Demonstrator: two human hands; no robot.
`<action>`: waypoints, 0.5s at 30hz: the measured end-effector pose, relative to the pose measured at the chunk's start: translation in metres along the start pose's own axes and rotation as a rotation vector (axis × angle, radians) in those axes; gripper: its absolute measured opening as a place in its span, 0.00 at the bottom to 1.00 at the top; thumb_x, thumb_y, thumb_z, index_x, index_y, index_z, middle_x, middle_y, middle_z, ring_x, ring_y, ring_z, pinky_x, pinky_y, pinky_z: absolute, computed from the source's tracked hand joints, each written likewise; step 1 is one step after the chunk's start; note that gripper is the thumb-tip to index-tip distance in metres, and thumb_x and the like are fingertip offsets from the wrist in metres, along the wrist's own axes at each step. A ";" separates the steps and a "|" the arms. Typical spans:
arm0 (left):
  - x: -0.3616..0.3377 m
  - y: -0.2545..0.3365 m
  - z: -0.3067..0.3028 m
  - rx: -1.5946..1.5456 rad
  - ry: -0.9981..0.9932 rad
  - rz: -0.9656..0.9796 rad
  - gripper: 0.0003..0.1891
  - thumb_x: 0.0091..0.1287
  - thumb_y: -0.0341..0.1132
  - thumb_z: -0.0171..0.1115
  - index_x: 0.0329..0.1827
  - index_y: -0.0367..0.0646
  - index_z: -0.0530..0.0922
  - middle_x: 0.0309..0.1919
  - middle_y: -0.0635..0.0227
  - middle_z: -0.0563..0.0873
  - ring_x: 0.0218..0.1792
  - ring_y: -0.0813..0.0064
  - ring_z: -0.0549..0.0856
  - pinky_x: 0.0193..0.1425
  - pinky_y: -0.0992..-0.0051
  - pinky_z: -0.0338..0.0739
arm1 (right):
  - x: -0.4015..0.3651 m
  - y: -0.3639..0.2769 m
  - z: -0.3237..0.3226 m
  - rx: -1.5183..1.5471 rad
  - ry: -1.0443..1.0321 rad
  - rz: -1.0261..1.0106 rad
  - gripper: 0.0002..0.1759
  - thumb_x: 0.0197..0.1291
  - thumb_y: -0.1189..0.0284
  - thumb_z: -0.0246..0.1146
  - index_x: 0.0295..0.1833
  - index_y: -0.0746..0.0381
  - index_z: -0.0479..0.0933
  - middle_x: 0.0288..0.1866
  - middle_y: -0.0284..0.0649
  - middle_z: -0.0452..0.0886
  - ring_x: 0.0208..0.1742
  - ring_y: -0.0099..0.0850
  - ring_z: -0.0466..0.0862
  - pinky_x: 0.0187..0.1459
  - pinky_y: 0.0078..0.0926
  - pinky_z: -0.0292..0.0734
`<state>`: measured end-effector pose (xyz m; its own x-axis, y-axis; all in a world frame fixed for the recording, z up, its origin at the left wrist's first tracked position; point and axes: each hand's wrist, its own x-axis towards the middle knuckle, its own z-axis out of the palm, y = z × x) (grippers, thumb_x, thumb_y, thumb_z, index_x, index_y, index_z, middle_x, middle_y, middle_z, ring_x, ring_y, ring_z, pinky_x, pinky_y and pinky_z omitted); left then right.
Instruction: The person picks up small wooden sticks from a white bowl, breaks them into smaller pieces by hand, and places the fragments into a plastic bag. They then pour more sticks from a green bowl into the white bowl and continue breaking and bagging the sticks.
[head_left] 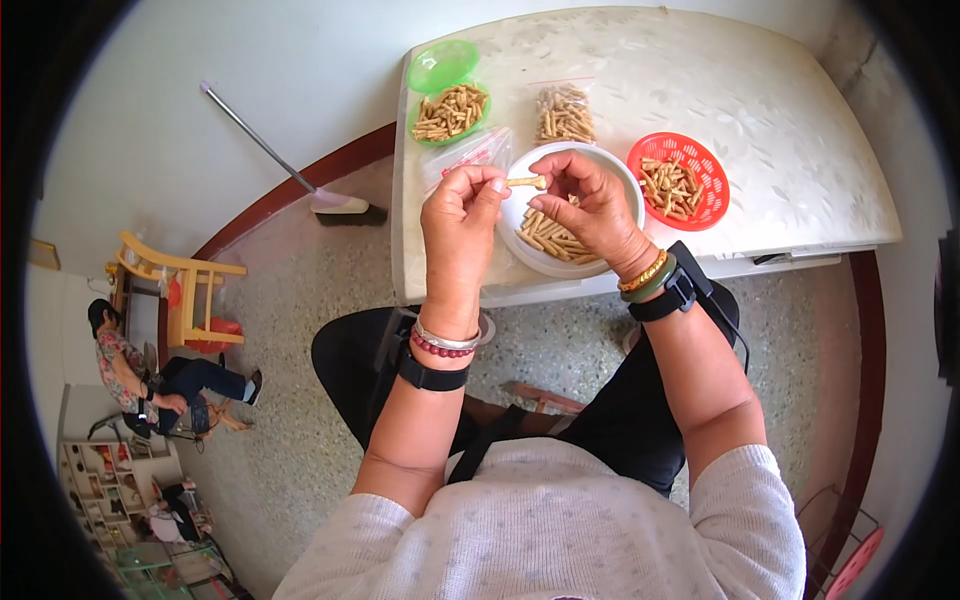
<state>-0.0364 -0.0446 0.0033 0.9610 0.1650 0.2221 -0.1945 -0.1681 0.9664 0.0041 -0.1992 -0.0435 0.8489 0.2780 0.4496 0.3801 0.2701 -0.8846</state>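
Observation:
Between my two hands, above a white bowl (pixel 632 190), is a short tan stick (pixel 527 183). The fingertips of my left hand (pixel 462 215) pinch its left end, and my right hand (pixel 592 205) is closed at its right end. More tan sticks (pixel 550 238) lie in the bowl under my hands. To the right, a red basket (pixel 718 185) holds similar sticks. Behind the bowl stands a filled clear bag (pixel 565 115). A green container (pixel 487 110) with sticks is at the back left, and a clear plastic bag (pixel 470 152) lies near my left hand.
The pale table (pixel 800 150) has its near edge just past my knees. A green lid (pixel 442 66) lies at its back left corner. On the floor left are a broom (pixel 340 205) and a wooden chair (pixel 190 300). Farther left sits another person (pixel 125 370), near shelves (pixel 105 490).

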 end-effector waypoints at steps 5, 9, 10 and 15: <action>-0.001 0.002 0.000 -0.065 0.003 -0.017 0.03 0.66 0.27 0.59 0.41 0.39 0.79 0.31 0.71 0.84 0.24 0.91 0.72 0.25 0.90 0.65 | -0.001 -0.003 -0.003 0.006 0.010 0.030 0.13 0.55 0.80 0.68 0.46 0.62 0.76 0.34 0.25 0.75 0.32 0.12 0.72 0.34 0.10 0.70; -0.004 0.002 0.001 -0.096 -0.010 -0.017 0.03 0.66 0.26 0.59 0.41 0.40 0.79 0.31 0.71 0.84 0.24 0.91 0.72 0.25 0.90 0.65 | -0.002 -0.005 -0.003 0.048 0.018 0.003 0.11 0.56 0.81 0.66 0.45 0.63 0.76 0.35 0.27 0.77 0.35 0.12 0.75 0.37 0.11 0.73; -0.005 0.002 0.001 -0.104 -0.010 -0.033 0.03 0.66 0.27 0.59 0.41 0.39 0.79 0.31 0.70 0.84 0.23 0.91 0.72 0.25 0.90 0.65 | -0.002 -0.004 -0.004 0.049 0.018 0.002 0.11 0.56 0.81 0.66 0.45 0.63 0.76 0.35 0.27 0.77 0.35 0.12 0.75 0.37 0.11 0.73; -0.008 0.004 0.002 -0.106 -0.028 -0.095 0.04 0.67 0.28 0.59 0.42 0.39 0.79 0.30 0.70 0.84 0.22 0.91 0.71 0.24 0.90 0.64 | -0.003 -0.001 -0.007 0.077 0.013 0.007 0.08 0.57 0.80 0.66 0.43 0.64 0.77 0.35 0.29 0.79 0.36 0.14 0.76 0.39 0.13 0.74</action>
<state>-0.0444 -0.0489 0.0048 0.9809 0.1482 0.1264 -0.1203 -0.0495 0.9915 0.0036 -0.2068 -0.0447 0.8565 0.2679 0.4412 0.3452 0.3383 -0.8755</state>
